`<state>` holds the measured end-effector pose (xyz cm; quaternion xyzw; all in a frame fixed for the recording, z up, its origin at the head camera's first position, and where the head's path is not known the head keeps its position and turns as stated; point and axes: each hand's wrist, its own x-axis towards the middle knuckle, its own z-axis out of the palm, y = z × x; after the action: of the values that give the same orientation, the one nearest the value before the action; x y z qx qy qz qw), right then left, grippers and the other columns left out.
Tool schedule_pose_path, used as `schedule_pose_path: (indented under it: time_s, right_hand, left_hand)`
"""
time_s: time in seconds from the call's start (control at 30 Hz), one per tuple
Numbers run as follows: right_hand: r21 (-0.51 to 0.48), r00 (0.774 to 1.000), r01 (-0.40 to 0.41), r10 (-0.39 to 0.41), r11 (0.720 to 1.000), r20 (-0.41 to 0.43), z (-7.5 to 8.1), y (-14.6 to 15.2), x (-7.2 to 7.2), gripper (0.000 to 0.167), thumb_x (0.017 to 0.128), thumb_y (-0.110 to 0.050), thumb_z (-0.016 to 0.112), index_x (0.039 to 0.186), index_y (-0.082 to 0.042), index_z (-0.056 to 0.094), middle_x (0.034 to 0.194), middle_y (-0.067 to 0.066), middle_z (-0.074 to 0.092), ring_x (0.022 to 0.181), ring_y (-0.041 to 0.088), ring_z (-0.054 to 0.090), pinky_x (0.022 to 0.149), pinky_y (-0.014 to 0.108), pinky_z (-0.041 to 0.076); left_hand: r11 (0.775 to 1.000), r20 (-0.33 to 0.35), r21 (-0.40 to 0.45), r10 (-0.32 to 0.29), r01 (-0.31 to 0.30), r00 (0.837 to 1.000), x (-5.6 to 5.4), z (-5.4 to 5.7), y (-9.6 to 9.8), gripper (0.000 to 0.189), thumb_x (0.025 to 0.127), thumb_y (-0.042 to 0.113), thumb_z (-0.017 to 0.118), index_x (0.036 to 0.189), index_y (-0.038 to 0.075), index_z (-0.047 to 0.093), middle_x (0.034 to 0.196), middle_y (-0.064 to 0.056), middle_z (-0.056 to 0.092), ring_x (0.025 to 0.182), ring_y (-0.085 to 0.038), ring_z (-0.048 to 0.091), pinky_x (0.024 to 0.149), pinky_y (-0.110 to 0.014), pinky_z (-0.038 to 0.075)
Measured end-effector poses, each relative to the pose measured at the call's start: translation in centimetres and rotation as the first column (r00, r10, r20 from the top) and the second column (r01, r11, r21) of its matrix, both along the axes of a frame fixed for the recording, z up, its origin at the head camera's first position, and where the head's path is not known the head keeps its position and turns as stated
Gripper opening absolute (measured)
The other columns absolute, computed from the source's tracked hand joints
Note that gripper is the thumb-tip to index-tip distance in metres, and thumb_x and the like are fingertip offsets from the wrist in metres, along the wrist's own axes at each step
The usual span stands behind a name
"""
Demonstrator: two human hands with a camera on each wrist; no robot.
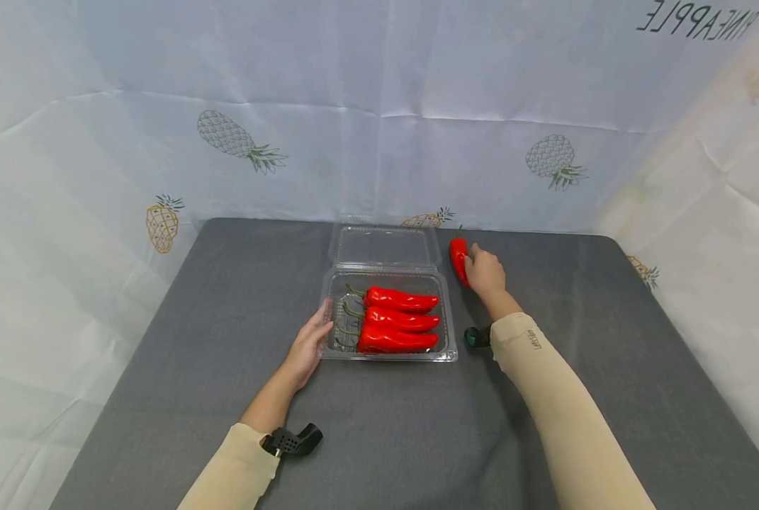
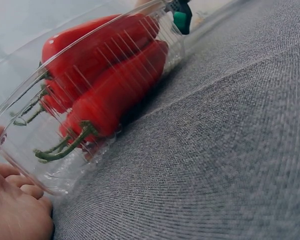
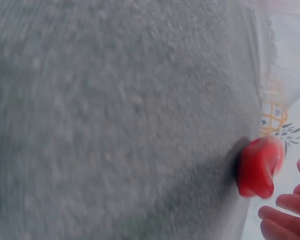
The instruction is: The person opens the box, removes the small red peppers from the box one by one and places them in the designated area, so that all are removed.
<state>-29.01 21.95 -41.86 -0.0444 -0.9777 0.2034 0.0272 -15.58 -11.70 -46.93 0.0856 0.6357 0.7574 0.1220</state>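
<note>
A clear plastic clamshell container stands on the grey table with its lid folded back. Three red peppers lie side by side in it, green stems to the left. My left hand rests against the container's left wall; the left wrist view shows fingers low at the wall and a fingertip at the rim. Another red pepper lies right of the lid, stem away from me. Beside it is my right hand, its loosely bent fingers apart from the pepper in the right wrist view.
Grey cloth covers the table. Behind it hangs a pale curtain printed with pineapples, which meets the table's back edge. A dark wrist device is on the left wrist, and another on the right.
</note>
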Motion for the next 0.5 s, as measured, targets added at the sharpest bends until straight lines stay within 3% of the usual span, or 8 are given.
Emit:
schedule_pose_path:
  time_s: [0.2,0.5]
  right_hand:
    - [-0.008,1.000,-0.019,0.019,1.000,0.016,0.6,0.7,0.3,0.053,0.098,-0.025,0.043,0.140,0.005,0.035,0.139,0.025,0.044,0.117,0.041,0.051,0.090,0.053,0.047]
    - [-0.061,0.998,-0.042,0.044,0.997,0.034,1.6,1.0,0.4,0.057,0.096,-0.031,0.048,0.140,0.002,0.037,0.141,0.024,0.042,0.124,0.041,0.045,0.099,0.055,0.040]
  left_hand:
    - [1.000,0.009,-0.010,0.007,-0.007,1.000,0.1,0.0,0.0,0.058,0.101,0.016,0.030,0.149,0.003,0.000,0.158,-0.006,-0.002,0.146,-0.022,-0.007,0.118,-0.044,-0.003]
    - [1.000,0.002,-0.006,-0.009,0.009,1.000,0.1,0.0,-0.1,0.059,0.101,0.016,0.030,0.149,0.002,-0.002,0.158,-0.007,-0.004,0.145,-0.021,-0.008,0.118,-0.044,-0.004]
